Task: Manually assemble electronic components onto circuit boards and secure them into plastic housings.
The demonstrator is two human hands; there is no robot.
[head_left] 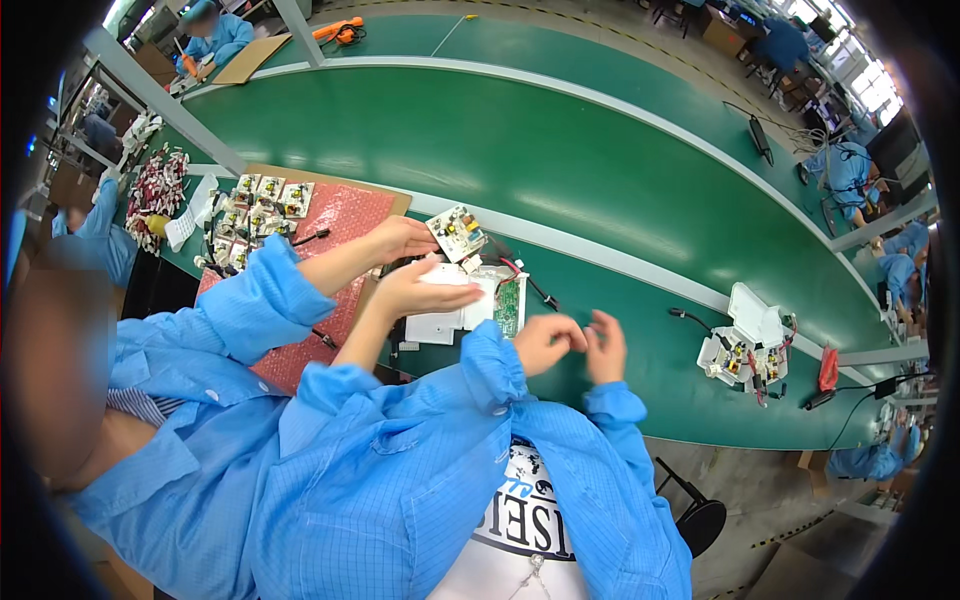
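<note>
My left hand [547, 343] is over the green bench just right of a green circuit board [511, 305], its fingers curled and nothing visible in them. Close by on its right, my right hand [606, 347] is raised with bent, parted fingers and holds nothing that I can see. To the left, a co-worker's hand [398, 238] grips a populated power circuit board [457, 234] by its edge. The co-worker's other hand [425, 290] is held palm up above a white plastic housing [432, 327]. A red-and-black cable [535, 287] trails off behind the boards.
Pink bubble wrap [340, 215] covers cardboard on the left, with several circuit boards [255, 215] on it. Beyond lies a pile of small red-and-white parts [158, 190]. At right sit open white cases [750, 340] with wired boards. A metal rail [640, 272] crosses behind; a black stool [702, 522] stands below.
</note>
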